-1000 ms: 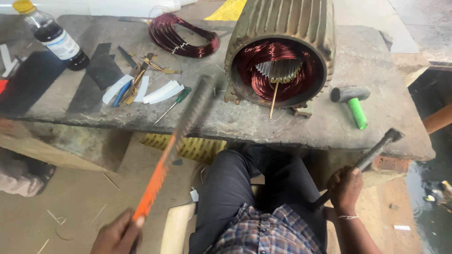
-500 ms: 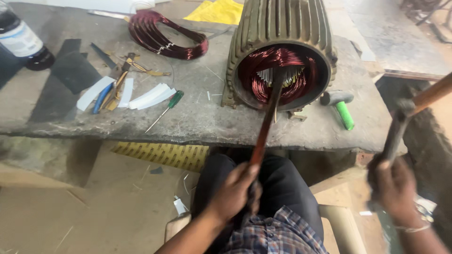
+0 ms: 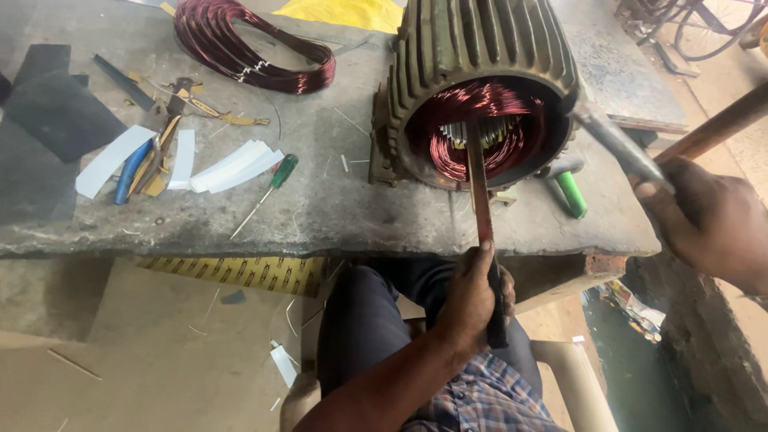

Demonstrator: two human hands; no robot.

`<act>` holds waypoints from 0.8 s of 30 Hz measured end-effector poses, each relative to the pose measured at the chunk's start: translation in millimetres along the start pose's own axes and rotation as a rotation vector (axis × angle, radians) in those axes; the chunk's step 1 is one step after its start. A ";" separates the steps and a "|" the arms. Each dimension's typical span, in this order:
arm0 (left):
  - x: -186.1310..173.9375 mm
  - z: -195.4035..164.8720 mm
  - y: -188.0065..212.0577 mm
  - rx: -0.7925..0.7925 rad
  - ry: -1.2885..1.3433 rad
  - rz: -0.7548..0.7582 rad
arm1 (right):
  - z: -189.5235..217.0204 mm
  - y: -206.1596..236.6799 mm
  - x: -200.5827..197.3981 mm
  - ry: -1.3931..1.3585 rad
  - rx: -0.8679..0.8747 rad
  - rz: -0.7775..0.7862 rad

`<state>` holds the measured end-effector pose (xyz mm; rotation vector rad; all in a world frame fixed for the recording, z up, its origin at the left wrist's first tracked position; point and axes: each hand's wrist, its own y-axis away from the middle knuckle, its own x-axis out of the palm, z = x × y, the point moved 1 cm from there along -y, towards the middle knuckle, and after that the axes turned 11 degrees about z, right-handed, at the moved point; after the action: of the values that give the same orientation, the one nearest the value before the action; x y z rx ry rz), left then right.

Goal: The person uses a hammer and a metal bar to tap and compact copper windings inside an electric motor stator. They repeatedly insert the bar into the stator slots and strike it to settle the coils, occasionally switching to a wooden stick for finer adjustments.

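Observation:
A ribbed green motor housing (image 3: 480,40) lies on its side on the stone bench, its bore lined with red copper windings (image 3: 448,152). My left hand (image 3: 472,300) is shut on a long flat bar (image 3: 478,184), whose far tip sits inside the bore against the windings. My right hand (image 3: 708,216), at the right edge of the view, grips a grey metal tool (image 3: 616,144). That tool's end reaches the housing's right rim. A brown rod (image 3: 720,124) shows behind the right hand; I cannot tell whether it belongs to the tool.
A green-handled hammer (image 3: 572,192) lies beside the housing. Left of it lie a green-handled screwdriver (image 3: 272,180), white paper strips (image 3: 232,164), a copper wire coil (image 3: 248,48) and black sheets (image 3: 56,104). The bench edge (image 3: 320,232) runs above my knees (image 3: 360,320).
My left hand swung the bar up from low left and put its tip into the motor bore. My right hand rose with the grey tool to the housing's right side.

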<state>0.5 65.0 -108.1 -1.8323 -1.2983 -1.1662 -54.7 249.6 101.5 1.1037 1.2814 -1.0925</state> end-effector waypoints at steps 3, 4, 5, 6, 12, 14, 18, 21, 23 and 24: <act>-0.1 -4.5 1.9 -0.081 0.056 0.048 | 10.7 -6.7 1.0 0.190 0.028 0.085; 0.6 -5.2 1.9 -0.085 0.113 0.036 | 10.7 -8.2 0.5 0.167 -0.028 0.066; 1.2 -5.4 1.6 -0.090 0.171 0.025 | 9.0 -9.8 0.0 0.147 -0.084 0.048; 1.5 -5.0 0.9 -0.093 0.230 0.014 | 6.2 -11.4 -0.1 0.128 -0.142 0.031; -3.2 10.4 -5.3 -0.048 0.411 0.078 | -2.3 -24.9 15.9 -0.690 -0.552 -0.294; -7.2 16.4 -6.5 -0.011 0.410 0.096 | 8.6 -32.2 34.4 -0.367 -0.447 -0.043; -14.4 20.9 -4.5 -0.028 0.448 0.110 | 21.3 -38.8 49.5 0.261 -0.173 0.303; -16.3 16.6 -1.7 -0.043 0.428 0.125 | 8.9 -39.2 26.8 0.303 -0.165 0.137; -15.3 13.9 -0.6 -0.075 0.397 0.095 | -1.1 -37.5 14.6 0.128 -0.258 -0.104; -14.4 13.5 0.3 -0.087 0.379 0.081 | -5.8 -35.8 9.8 -0.087 -0.353 -0.251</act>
<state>3.0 70.3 -126.9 -1.6052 -0.9626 -1.4590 -91.0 250.0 91.7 0.6379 1.5016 -1.0327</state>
